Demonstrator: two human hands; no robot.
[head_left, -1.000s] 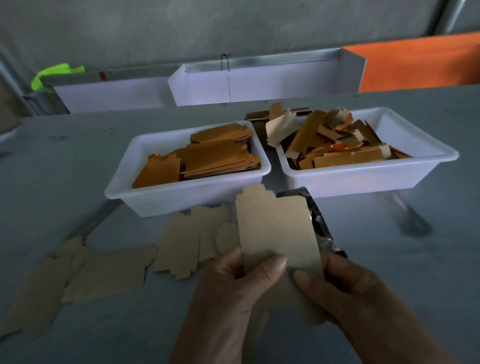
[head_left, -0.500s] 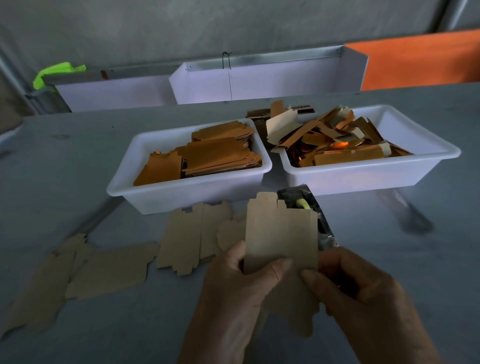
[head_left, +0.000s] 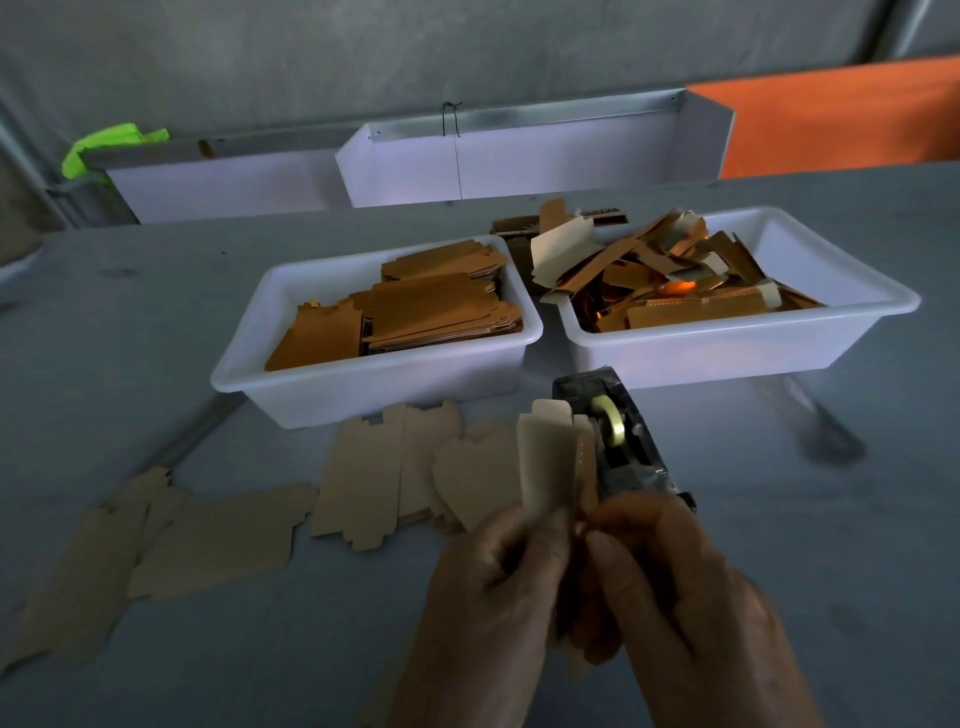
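A blank (head_left: 545, 457) of tan card is held upright in the near middle of the scene, folded along its length so that its two panels stand close together. Its lower part is pinched from the left by the left hand (head_left: 498, 582), thumb and curled fingers closed on the card, and from the right by the right hand (head_left: 670, 587), gripped in the same way. The hands are set close together, nearly touching.

Just beyond the blank, on the grey table (head_left: 130, 338), a dark dispenser (head_left: 631, 457) is seen with a yellowish roll (head_left: 610, 423) in it; whether it is touched by the blank cannot be told. Flat blanks (head_left: 384, 473) are spread on the table to the left of the hands, with more at the near left.

Farther off, two white tubs are placed side by side. Neat stacks (head_left: 431, 312) of orange-brown card are held in the left tub (head_left: 374, 395), and a loose heap (head_left: 675, 275) of card pieces in the right tub (head_left: 753, 353). White bins (head_left: 519, 161) are ranged along the far edge, with a green cloth (head_left: 109, 143) at far left and an orange panel (head_left: 841, 114) at far right.
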